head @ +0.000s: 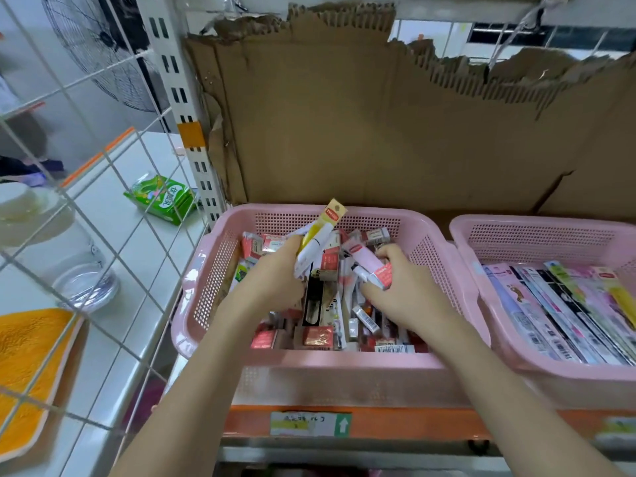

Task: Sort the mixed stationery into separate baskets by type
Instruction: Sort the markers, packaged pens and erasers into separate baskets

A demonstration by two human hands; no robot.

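While both hands are working inside the left pink basket (344, 364), the sorting is looking only partly done.

The left hand (275, 273) is gripping a bunch of long packets, the yellow-topped packet (325, 223) among them, with its long axis running up and slightly right, its tip pointing away from the person above the basket's far rim. The right hand (406, 290) is curling its fingers round a pink-and-white packet (370, 268), whose long axis is slanting from upper left down to lower right, the red-labelled end pointing toward the right pink basket (537, 368). That basket (already lined with long flat packets (564, 311) lying side by side, front to back) is sitting just beside the right hand, so the right arm is the nearer one for a transfer. Small red boxes (318, 337) are lying jumbled beneath both hands.
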